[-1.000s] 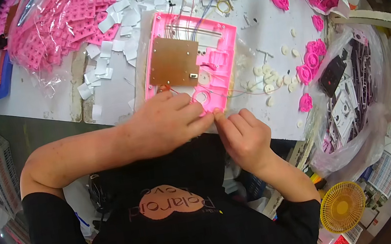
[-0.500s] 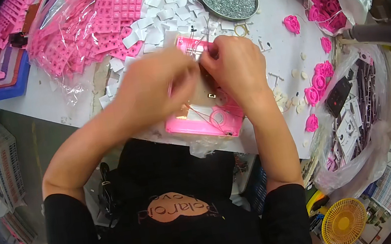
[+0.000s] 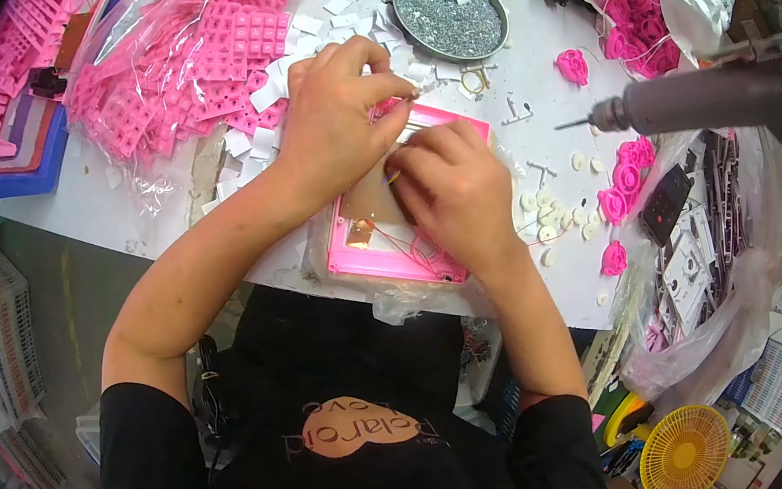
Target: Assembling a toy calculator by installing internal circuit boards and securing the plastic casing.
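Observation:
A pink plastic casing (image 3: 393, 269) lies in front of me at the table's near edge, with a tan board (image 3: 372, 199) and thin red wires (image 3: 409, 247) inside it. Over its far end, my left hand (image 3: 337, 121) is closed, thumb and fingertips pinched together; whatever is between them is too small to name. My right hand (image 3: 460, 196) rests over the casing's right side with its fingers curled down onto the inside. A bit of yellow wire shows by those fingertips, but what they grip is hidden.
A power screwdriver (image 3: 694, 103) hangs at the right, its bit pointing left. Beyond the casing stands a round tray (image 3: 453, 18) of small screws. Pink keypads in clear plastic (image 3: 183, 73) lie far left; white paper pieces, pink parts (image 3: 572, 68) and a bag of panels (image 3: 705, 248) surround the work.
My left hand has moved up and right to the casing's far end. The right hand has come down over its right side. The screwdriver now reaches farther left into view.

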Tool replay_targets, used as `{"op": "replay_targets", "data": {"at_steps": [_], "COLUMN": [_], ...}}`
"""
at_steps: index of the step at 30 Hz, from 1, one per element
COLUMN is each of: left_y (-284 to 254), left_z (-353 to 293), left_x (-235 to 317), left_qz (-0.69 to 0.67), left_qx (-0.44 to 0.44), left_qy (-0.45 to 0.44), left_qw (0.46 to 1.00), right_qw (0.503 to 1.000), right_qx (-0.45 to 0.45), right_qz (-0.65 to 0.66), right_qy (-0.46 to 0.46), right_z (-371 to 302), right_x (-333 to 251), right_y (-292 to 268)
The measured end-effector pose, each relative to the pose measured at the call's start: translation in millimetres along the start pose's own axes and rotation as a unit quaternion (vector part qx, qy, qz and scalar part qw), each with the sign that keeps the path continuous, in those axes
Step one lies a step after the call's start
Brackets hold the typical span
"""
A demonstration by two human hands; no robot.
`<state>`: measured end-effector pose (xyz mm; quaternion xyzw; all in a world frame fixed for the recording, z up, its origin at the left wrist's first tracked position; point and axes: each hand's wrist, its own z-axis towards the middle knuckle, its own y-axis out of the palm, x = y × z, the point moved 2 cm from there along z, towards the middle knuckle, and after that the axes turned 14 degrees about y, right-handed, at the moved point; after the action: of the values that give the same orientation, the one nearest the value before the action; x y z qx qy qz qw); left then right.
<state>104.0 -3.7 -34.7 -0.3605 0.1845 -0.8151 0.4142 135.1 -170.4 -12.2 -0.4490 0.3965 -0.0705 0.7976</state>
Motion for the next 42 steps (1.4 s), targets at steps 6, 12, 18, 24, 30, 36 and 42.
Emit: {"op": "replay_targets", "data": {"at_steps": [6,12,18,24,30,36,42], "left_y": [-9,-9,-12,-7,-4,7,15], "left_z": [2,-2,-2,-1,16,27,24], "left_x": [7,19,19,17,25,38,40], "left_qz": [-0.006,0.012,-0.057,-0.008,0.008,0.105,0.079], "left_qx": [-0.091,-0.128,-0.126,-0.138,-0.253,-0.317,-0.347], "left_qy": [0.089,0.077,-0.047,0.101,0.167,0.323,0.339], "left_qw": [0.992,0.989,0.989,0.985,0.953,0.886,0.871], "right_qw": [0.996,0.997,0.987,0.984,0.995,0.995,0.991], "right_qx": [-0.026,0.07,-0.011,-0.15,-0.082,-0.055,-0.052], "right_qz": [0.024,-0.029,-0.16,-0.07,-0.037,-0.059,-0.089], "right_qy": [-0.086,0.016,0.02,0.063,0.046,0.061,0.09], "right_z": [-7,-2,9,-10,-23,-24,-29], "right_x": [-4,18,9,-3,1,-3,-5], "right_y": [-32,-20,-27,-32,-25,-27,-24]}}
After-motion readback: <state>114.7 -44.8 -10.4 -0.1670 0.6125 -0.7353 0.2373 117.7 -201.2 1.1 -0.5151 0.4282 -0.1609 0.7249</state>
